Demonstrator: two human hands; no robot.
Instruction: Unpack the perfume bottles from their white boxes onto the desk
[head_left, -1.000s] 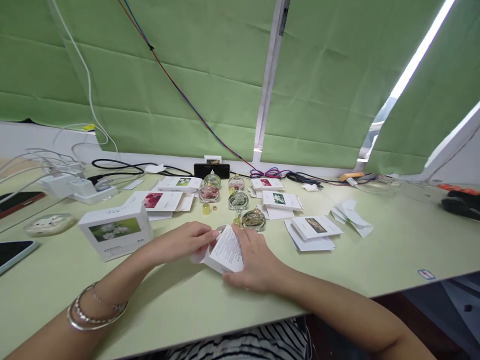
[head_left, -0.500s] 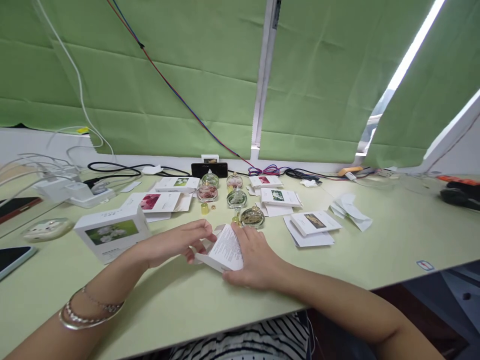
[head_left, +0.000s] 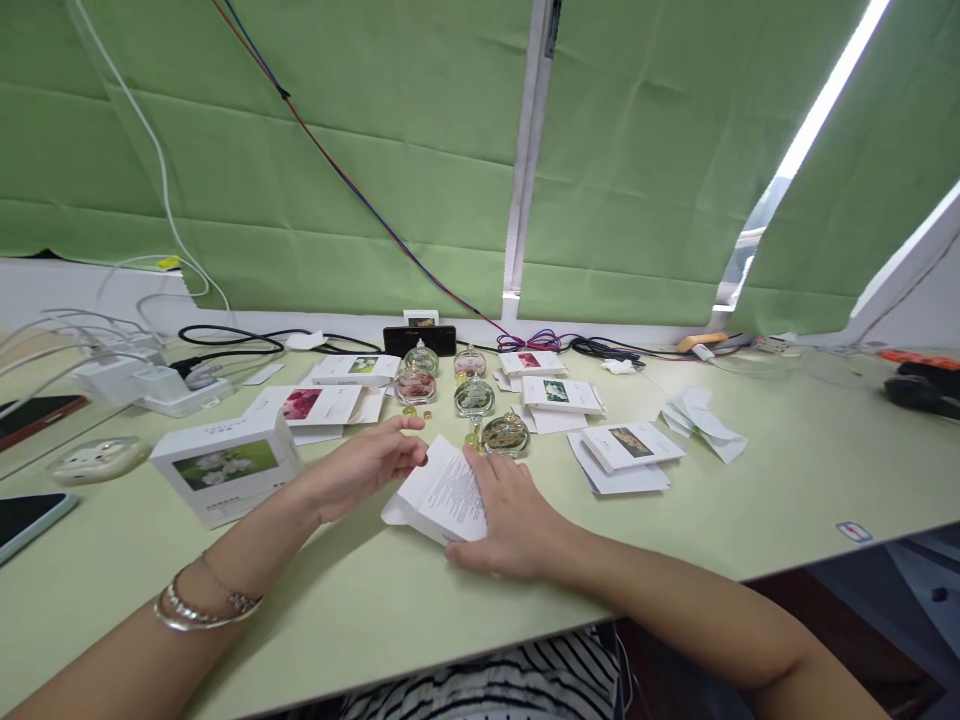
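A small white carton [head_left: 442, 495] printed with lines of text lies tilted just above the tabletop in front of me. My right hand [head_left: 514, 515] is closed around its right side, thumb at the near edge and fingers over the top. At the carton's left end a flap sticks out. My left hand [head_left: 371, 460] is beside the carton's upper left corner, fingers apart and loosely bent, with no object visible in them. Several round glass perfume bottles stand beyond the hands, the closest being one with dark contents [head_left: 505, 436]. A yellow cap [head_left: 409, 411] is near the left fingertips.
A larger white box with a flower picture [head_left: 225, 468] stands on the left. Flat white cartons, such as one [head_left: 631, 446] at right, lie around the bottles. Crumpled paper [head_left: 703, 422], a power strip [head_left: 176, 390], a propped black phone [head_left: 418, 341] and cables are on the table [head_left: 780, 460].
My left hand has drawn up and slightly away from the carton's end, uncovering the flap and more of the top face. The right hand keeps its hold in the same place.
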